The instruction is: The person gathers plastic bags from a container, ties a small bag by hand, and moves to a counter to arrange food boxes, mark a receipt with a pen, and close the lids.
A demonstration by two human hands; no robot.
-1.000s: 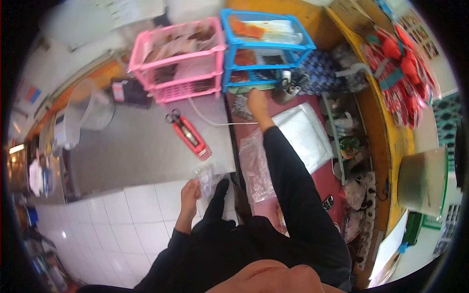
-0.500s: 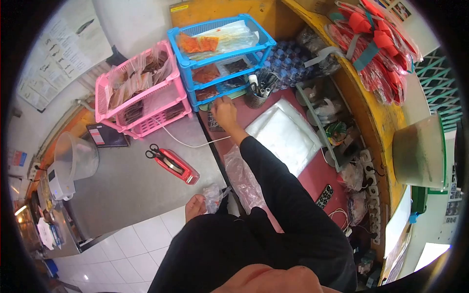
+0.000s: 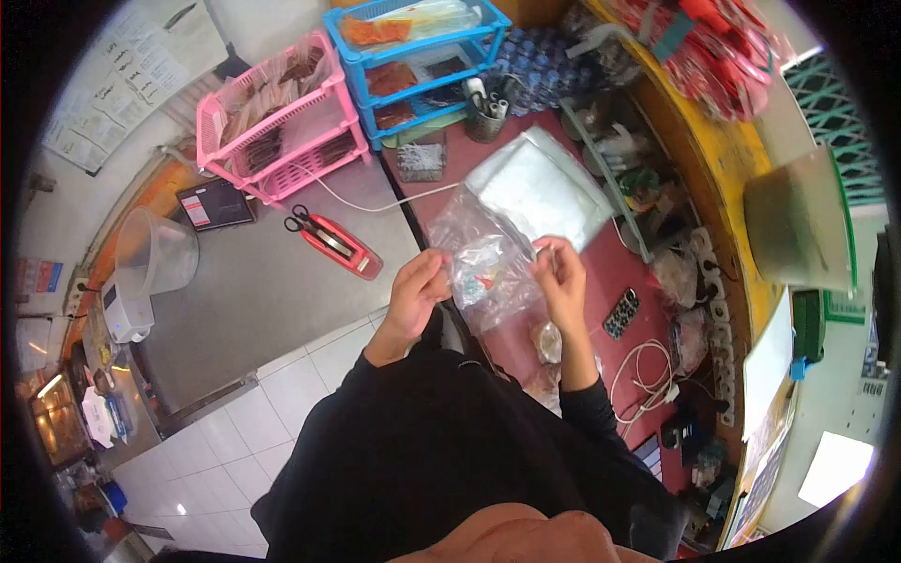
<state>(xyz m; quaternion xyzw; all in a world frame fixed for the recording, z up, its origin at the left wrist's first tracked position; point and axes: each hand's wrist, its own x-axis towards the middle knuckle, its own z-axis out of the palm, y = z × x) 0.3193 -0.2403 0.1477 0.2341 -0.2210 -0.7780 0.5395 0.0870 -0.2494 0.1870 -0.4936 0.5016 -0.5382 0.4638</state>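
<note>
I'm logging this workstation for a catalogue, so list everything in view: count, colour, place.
small bag: one, clear, held between both hands
large bag: one, clear, on the red counter behind the hands
bag stack: one, clear-white, on the red counter
pink rack: one, pink, back of the steel table
blue rack: one, blue, right of the pink rack
sealer: one, red, on the steel table
scissors: one pair, black handles, at the sealer's far end
pen cup: one, dark, in front of the blue rack
scale: one, white, left end of the table
remote: one, black, on the red counter
left hand: pinching the small bag
right hand: pinching the small bag
</note>
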